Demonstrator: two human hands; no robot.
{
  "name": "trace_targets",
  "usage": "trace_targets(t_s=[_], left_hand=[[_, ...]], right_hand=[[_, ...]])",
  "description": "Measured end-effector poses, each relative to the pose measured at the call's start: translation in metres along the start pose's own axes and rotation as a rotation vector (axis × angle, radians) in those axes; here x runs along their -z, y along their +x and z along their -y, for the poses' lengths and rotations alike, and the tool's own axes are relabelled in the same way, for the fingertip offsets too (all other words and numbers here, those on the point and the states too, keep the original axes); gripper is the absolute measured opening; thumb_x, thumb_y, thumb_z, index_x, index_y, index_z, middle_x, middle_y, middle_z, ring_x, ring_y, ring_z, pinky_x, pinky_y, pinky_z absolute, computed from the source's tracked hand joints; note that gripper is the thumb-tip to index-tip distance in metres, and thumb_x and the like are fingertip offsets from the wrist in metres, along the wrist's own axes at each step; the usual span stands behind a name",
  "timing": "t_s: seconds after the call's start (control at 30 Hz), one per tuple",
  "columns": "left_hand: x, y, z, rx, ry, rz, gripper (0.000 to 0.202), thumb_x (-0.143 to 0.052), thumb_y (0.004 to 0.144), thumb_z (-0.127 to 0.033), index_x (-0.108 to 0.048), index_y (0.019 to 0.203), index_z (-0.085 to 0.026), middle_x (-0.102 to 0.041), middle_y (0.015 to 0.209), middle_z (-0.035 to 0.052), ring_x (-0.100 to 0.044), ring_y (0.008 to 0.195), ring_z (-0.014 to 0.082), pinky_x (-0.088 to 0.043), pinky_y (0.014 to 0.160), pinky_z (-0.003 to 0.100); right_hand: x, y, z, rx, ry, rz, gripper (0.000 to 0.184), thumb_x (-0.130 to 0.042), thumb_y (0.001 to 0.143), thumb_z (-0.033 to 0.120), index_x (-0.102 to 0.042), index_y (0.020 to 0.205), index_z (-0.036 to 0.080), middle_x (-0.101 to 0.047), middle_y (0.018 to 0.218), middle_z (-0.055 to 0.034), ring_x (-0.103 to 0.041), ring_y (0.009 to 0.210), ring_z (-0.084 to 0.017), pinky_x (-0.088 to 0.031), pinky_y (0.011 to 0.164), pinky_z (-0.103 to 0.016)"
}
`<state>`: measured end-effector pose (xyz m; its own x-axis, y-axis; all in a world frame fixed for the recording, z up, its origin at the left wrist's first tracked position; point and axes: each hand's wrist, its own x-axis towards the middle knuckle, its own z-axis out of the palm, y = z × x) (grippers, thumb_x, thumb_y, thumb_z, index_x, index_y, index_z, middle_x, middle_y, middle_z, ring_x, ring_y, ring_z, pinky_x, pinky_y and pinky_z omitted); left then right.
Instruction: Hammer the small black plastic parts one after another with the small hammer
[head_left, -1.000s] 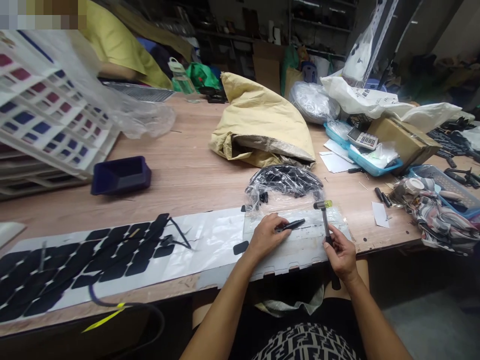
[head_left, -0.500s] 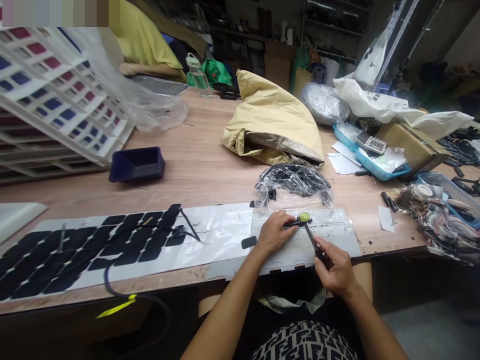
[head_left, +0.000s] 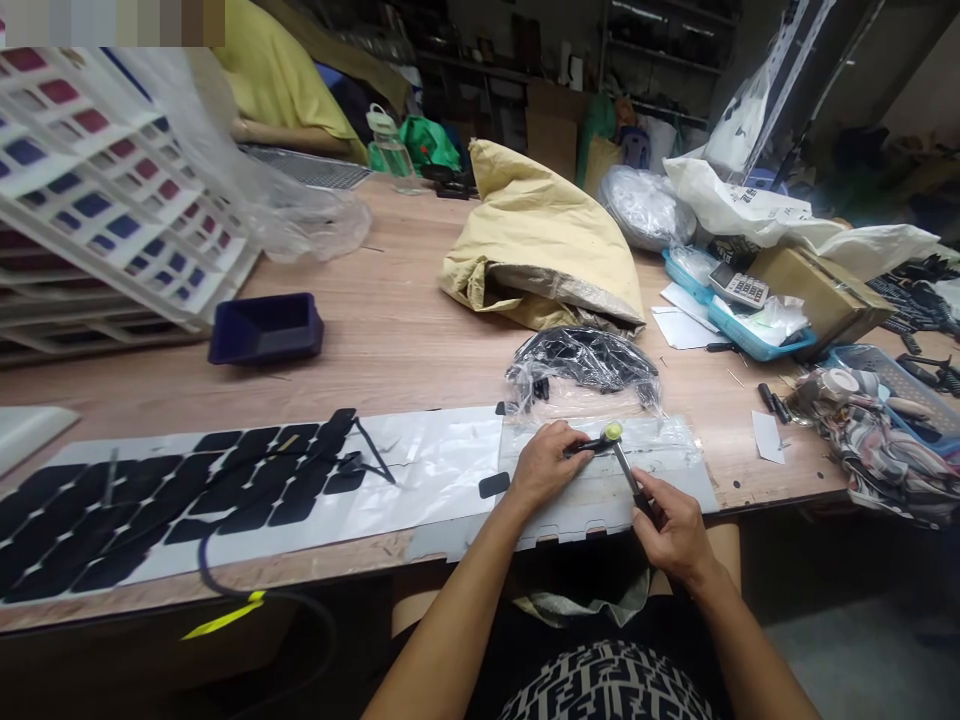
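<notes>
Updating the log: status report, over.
Left grip holding black part. Right grip holding hammer, yellow head at part's end. Plastic-wrapped bundle just beyond.

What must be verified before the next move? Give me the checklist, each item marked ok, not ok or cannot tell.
1. Black piece steadied: ok, the left hand holds its left end.
2. Hammer gripped: ok, the right hand is closed around its dark handle.
3. Hammer head lined up: ok, it is at the piece's right end.
4. Hammer head touching the piece: cannot tell, the contact is too small to make out.
5. Left hand clear of the hammer head: ok, though the gap looks small.
6. Support underneath: ok, the grey sheet lies below both.
</notes>
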<state>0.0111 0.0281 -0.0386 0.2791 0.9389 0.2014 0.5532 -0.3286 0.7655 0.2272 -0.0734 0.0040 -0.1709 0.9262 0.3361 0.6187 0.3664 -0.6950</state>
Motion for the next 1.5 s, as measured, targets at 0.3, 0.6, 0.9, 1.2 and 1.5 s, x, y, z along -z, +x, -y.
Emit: trace_targets(t_s=[0.3, 0.6, 0.9, 1.2, 1.5], left_hand=[[0.003, 0.000, -0.005, 0.012, 0.026, 0.023, 0.017, -0.062, 0.085, -0.031, -0.070, 0.096, -0.022, -0.060, 0.085, 0.0030, -0.055, 0.091, 0.0214, -0.044, 0.083, 0.033], [0.034, -0.046, -0.055, -0.035, -0.291, 0.288, 0.024, -0.061, 0.087, -0.041, -0.070, 0.095, -0.020, -0.064, 0.085, 0.0033, -0.056, 0.076, 0.0159, -0.043, 0.070, 0.027], [-0.036, -0.121, -0.039, 0.309, -0.059, 0.654, 0.024, -0.057, 0.084, -0.035, -0.070, 0.100, -0.023, -0.069, 0.081, 0.0013, -0.062, 0.075, 0.0180, -0.043, 0.068, 0.026], [-0.028, -0.114, -0.040, 0.333, -0.107, 0.714, 0.034, -0.056, 0.085, -0.039, -0.069, 0.110, -0.020, -0.070, 0.082, 0.0029, -0.063, 0.077, 0.0186, -0.044, 0.069, 0.026], [0.045, 0.007, -0.059, 0.271, -0.008, 0.163, 0.037, -0.054, 0.088, -0.046, -0.070, 0.107, -0.019, -0.068, 0.081, 0.0042, -0.061, 0.075, 0.0198, -0.044, 0.066, 0.028]], right_hand=[[-0.003, 0.008, -0.028, -0.217, 0.258, -0.125, 0.048, -0.063, 0.084, 0.023, -0.062, 0.132, 0.017, -0.062, 0.081, -0.0011, -0.053, 0.055, -0.010, -0.047, 0.049, -0.022], [-0.002, 0.012, -0.038, -0.319, 0.472, -0.173, 0.047, -0.067, 0.084, 0.030, -0.061, 0.128, 0.015, -0.070, 0.087, -0.0043, -0.068, 0.078, -0.019, -0.056, 0.069, -0.029], [-0.003, 0.012, -0.031, -0.306, 0.398, -0.105, 0.048, -0.064, 0.083, 0.025, -0.061, 0.129, 0.014, -0.062, 0.081, -0.0019, -0.058, 0.063, -0.013, -0.048, 0.055, -0.024], [-0.003, 0.009, -0.031, -0.302, 0.343, -0.088, 0.049, -0.062, 0.083, 0.024, -0.060, 0.131, 0.014, -0.058, 0.077, 0.0003, -0.049, 0.056, -0.010, -0.040, 0.050, -0.022], [-0.004, 0.009, -0.033, -0.271, 0.306, -0.092, 0.049, -0.062, 0.082, 0.023, -0.061, 0.130, 0.014, -0.055, 0.075, 0.0014, -0.040, 0.050, -0.007, -0.034, 0.046, -0.021]])
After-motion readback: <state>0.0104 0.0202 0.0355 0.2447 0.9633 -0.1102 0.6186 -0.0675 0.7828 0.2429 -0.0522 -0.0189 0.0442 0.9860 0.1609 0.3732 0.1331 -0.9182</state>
